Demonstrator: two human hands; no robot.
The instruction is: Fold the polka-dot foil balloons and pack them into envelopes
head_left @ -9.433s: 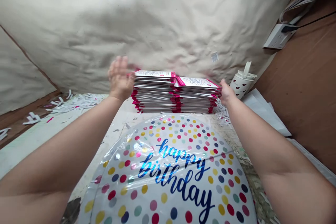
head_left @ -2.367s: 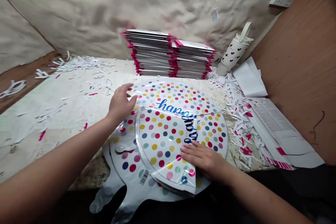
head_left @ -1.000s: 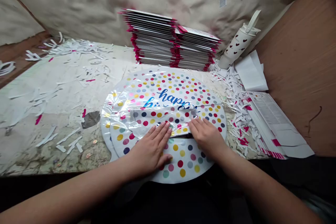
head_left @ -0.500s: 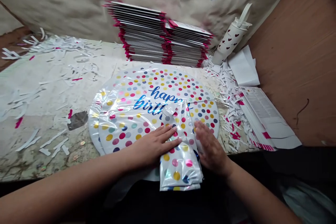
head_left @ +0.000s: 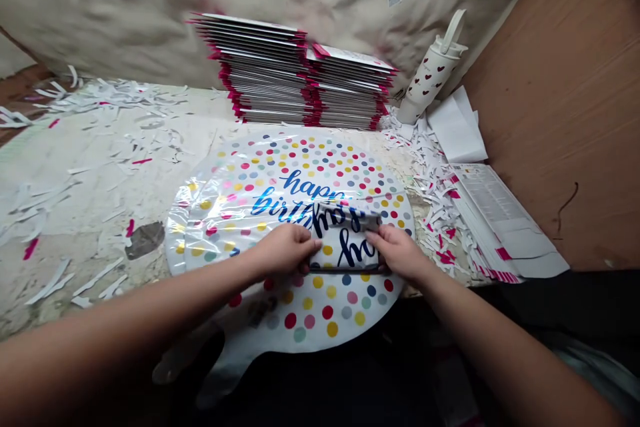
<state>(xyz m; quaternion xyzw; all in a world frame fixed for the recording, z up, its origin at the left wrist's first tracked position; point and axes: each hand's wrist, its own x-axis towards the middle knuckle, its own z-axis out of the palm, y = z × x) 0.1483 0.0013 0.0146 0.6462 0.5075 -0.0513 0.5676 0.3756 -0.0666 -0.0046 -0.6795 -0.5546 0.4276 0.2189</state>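
Left hand (head_left: 283, 248) and right hand (head_left: 397, 252) closed narrowly on opposite ends of a folded white polka-dot foil balloon (head_left: 340, 247), centre frame, lying atop a flat round white polka-dot foil balloon (head_left: 320, 310).

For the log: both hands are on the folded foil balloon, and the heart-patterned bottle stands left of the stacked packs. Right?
No: the heart-patterned bottle stands right of the stacked packs, as the head view shows. The left hand and right hand are on the folded foil balloon.
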